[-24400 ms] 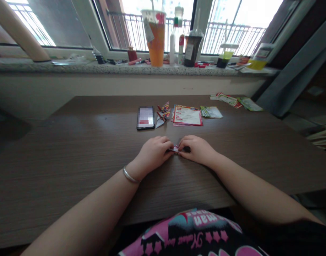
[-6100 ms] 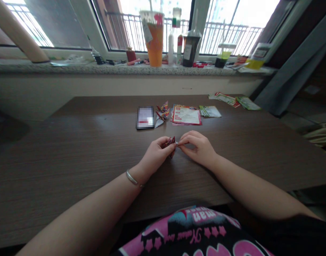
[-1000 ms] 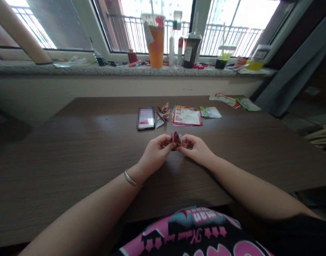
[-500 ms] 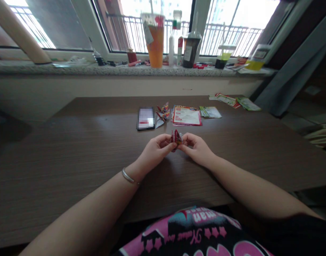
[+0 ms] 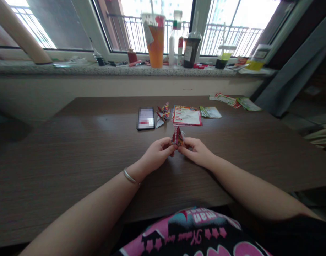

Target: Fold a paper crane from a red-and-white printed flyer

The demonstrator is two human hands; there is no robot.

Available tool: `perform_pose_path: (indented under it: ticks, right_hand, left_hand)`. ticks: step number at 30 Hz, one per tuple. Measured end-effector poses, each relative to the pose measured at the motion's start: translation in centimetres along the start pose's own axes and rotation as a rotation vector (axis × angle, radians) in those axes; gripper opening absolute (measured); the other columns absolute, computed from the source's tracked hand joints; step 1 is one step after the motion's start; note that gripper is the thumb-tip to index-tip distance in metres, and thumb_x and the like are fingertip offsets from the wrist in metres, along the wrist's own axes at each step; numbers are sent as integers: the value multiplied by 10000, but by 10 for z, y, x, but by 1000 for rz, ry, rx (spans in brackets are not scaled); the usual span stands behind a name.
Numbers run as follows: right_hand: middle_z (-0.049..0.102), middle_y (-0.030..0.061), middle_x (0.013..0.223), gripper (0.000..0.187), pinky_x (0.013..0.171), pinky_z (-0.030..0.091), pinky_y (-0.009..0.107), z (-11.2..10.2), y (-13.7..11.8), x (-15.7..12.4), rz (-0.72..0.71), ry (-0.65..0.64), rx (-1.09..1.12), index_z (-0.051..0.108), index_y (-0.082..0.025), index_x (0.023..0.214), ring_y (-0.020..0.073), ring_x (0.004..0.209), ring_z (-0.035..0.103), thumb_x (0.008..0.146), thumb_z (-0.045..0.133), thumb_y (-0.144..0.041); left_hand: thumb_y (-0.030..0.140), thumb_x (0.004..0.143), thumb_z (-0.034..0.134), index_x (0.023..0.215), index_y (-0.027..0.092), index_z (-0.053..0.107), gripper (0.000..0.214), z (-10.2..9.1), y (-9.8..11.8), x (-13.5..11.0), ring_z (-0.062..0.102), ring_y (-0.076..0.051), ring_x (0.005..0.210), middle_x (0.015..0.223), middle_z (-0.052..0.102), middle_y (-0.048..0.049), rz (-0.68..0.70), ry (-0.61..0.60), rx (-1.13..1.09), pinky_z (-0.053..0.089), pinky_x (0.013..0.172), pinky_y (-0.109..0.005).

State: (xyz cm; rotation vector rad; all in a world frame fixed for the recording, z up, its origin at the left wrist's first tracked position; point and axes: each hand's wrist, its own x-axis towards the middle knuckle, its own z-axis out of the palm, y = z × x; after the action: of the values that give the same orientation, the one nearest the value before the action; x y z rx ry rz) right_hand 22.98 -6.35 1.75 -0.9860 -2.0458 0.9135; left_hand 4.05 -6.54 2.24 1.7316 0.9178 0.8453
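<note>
The pink shirt point(image 5: 195, 231) print seems to read "man", upside down.

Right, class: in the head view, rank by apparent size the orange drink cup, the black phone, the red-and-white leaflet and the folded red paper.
1. tall orange plastic drink cup, though farthest away
2. flat red-and-white printed leaflet
3. black rectangular phone
4. small folded red paper piece, nearest the camera

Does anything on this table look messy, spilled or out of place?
Nothing looks spilled or broken. The left hand and right hand pinch a small folded paper just above the table. Only the loose leaflets at the far right corner lie skewed, unlike the neat stack near the phone.
</note>
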Motion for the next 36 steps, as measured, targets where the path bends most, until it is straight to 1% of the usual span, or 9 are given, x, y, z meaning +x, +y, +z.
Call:
perform_pose_path:
  ticks: [4,10,18,22,25,28,30,33,36]
  right_hand:
    - [574,14,743,229,626,397,259,2,4,1,30,-61,187,624,-150,831,134,676,495,865,535,-359]
    - [599,15,767,311,617,425,251,5,8,3,112,-99,472,624,-160,870,121,663,507,804,636,-464]
    - [665,34,784,372,607,426,245,0,0,1,84,-259,622,638,-165,852,117,649,530,778,659,-528]
    - [631,19,756,364,615,426,253,0,6,2,30,-165,444,641,-166,835,125,655,518,810,613,-527]
    - [615,20,781,289,672,421,271,1,8,2,-39,-65,221,642,-165,846,143,717,524,867,556,-440]
    - [551,-3,708,205,637,395,261,1,6,0,-31,17,58,607,-170,830,131,662,484,871,554,-363]
    - [527,-15,705,192,615,390,253,1,6,0,-13,59,76,575,-179,869,122,635,466,858,571,-370]
    - [556,-5,775,288,642,428,259,1,7,3,23,126,259,543,-198,985,126,663,505,870,534,-461]
    - [572,4,788,362,654,451,263,0,10,5,94,195,379,556,-201,954,126,671,530,863,504,-547]
  left_hand:
    - [384,855,544,781,140,561,256,1,0,0,474,-112,619,662,519,15,14,-16,-28,380,595,-237]
    - [387,860,566,831,139,572,250,2,-2,-2,467,-104,623,692,523,14,44,-29,-112,386,594,-233]
    - [463,811,617,853,148,596,319,3,0,-3,494,-120,660,785,579,-33,29,-194,-312,416,622,-257]
    - [450,834,581,852,156,574,295,4,-3,-1,472,-113,657,749,537,-4,24,-82,-179,404,624,-245]
    - [419,854,556,821,151,560,270,3,-5,0,449,-108,639,694,499,19,29,5,-33,379,602,-234]
    - [405,868,537,802,148,552,266,3,-5,0,432,-107,627,682,487,26,47,58,50,357,579,-230]
    - [405,873,532,785,151,547,269,3,-4,-1,428,-108,625,681,489,27,56,87,114,347,571,-229]
    - [389,884,515,764,159,550,261,3,-2,-2,447,-114,631,689,515,21,70,92,258,346,576,-231]
    - [358,882,514,729,166,552,249,2,-1,-2,468,-123,641,698,538,14,83,81,416,344,584,-236]
